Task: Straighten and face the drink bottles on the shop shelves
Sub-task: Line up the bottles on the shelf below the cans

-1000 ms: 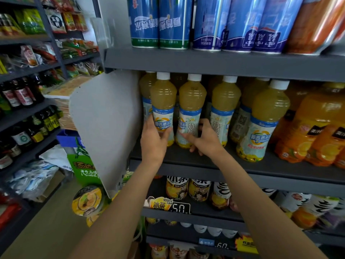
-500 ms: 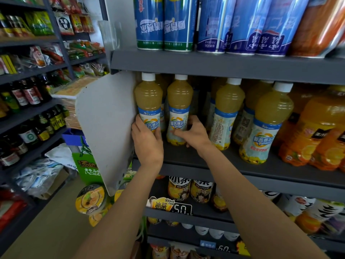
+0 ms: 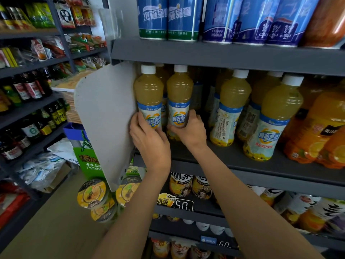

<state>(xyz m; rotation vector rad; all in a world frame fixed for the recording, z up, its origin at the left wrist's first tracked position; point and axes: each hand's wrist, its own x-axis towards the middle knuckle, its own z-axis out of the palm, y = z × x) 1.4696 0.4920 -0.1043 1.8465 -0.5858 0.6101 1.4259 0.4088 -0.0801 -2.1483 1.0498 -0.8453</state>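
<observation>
Pale yellow juice bottles with white caps and blue-and-white labels stand on the grey middle shelf (image 3: 252, 161). My left hand (image 3: 149, 139) grips the leftmost bottle (image 3: 148, 94) low on its label, right by the white end panel. My right hand (image 3: 188, 129) holds the bottle beside it (image 3: 179, 98) around its lower part. Both bottles stand upright with labels facing me. Two more of these bottles, one (image 3: 231, 113) turned label-away and one (image 3: 276, 120) facing front, stand apart to the right.
A white end panel (image 3: 104, 120) borders the shelf on the left. Orange juice bottles (image 3: 321, 131) fill the right end. Blue cans (image 3: 168, 17) sit on the shelf above, tea bottles (image 3: 188, 186) below. Noodle cups (image 3: 93, 193) and an aisle with sauce bottles lie to the left.
Both hands slid the two bottles left along the shelf until the left one stands against the white end panel. A gap has opened between them and the other bottles.
</observation>
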